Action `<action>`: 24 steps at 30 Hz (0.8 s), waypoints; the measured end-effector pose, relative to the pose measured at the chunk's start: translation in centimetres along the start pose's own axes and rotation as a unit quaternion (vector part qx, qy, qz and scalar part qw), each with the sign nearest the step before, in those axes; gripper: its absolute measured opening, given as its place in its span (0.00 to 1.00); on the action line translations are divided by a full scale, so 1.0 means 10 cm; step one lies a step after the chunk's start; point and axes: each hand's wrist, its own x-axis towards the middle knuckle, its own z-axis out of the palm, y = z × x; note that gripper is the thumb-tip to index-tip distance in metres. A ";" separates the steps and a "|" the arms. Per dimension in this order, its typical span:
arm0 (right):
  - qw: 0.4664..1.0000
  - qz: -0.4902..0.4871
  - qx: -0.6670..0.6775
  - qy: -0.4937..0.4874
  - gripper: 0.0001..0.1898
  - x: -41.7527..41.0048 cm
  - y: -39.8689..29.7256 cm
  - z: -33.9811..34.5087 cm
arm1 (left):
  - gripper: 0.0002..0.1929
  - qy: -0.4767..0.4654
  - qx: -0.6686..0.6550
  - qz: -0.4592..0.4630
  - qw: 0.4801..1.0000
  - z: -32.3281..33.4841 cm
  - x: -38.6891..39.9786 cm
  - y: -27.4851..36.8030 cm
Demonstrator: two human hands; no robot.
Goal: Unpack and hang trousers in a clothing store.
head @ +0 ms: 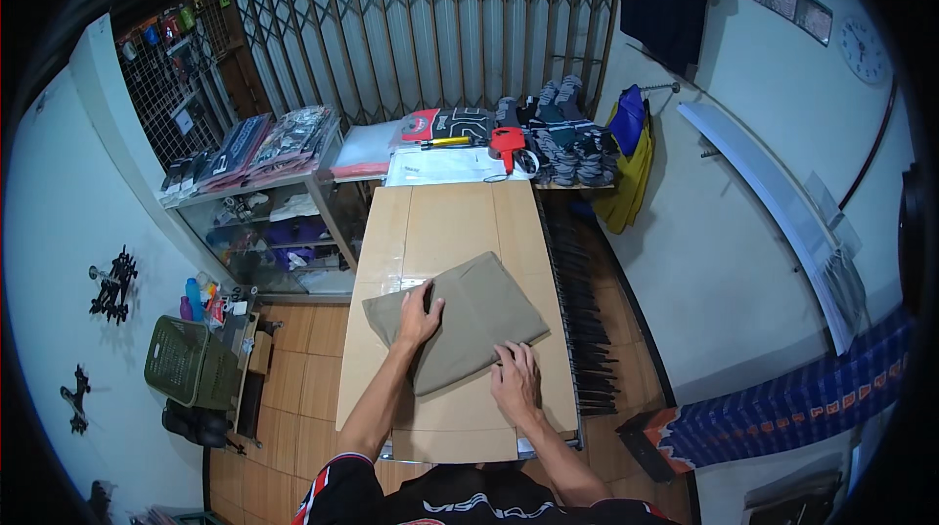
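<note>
A folded piece of olive-khaki fabric (477, 320) lies at an angle on a cardboard-covered table (455, 224), with a smaller flap sticking out to its left. My left hand (420, 314) rests on the upper left part of the cloth, fingers slightly spread. At the cloth's lower right edge is my right hand (516, 382), its fingers bent and the fingertips touching the edge. Whether the right fingers pinch the fabric cannot be made out.
Beyond the table's far edge are a red price-label gun (506, 146), a yellow cutter (446, 141), papers and stacked grey socks (568, 144). A glass display case (279, 232) stands at left. Dark hangers (579, 305) line the table's right side; a green basket (180, 364) stands lower left.
</note>
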 end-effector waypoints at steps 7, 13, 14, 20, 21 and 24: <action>1.000 0.008 -0.013 0.022 0.20 0.05 0.03 0.23 | 0.20 0.016 -0.041 0.116 0.992 0.10 0.29 -0.12; 0.998 -0.006 -0.043 0.034 0.19 0.15 -0.02 0.30 | 0.20 0.057 0.096 0.118 0.987 0.15 0.44 -0.07; 0.998 -0.003 -0.045 0.037 0.19 0.17 -0.03 0.32 | 0.20 0.055 0.093 0.121 0.987 0.15 0.46 -0.07; 0.998 0.025 -0.036 0.051 0.18 0.25 -0.09 0.36 | 0.20 0.049 0.192 0.090 0.976 0.14 0.59 0.01; 0.998 0.031 -0.034 0.053 0.18 0.27 -0.07 0.39 | 0.18 0.061 0.182 0.097 0.977 0.16 0.62 0.01; 0.997 0.041 -0.038 0.054 0.18 0.32 -0.06 0.44 | 0.17 0.070 0.207 0.108 0.970 0.14 0.68 0.06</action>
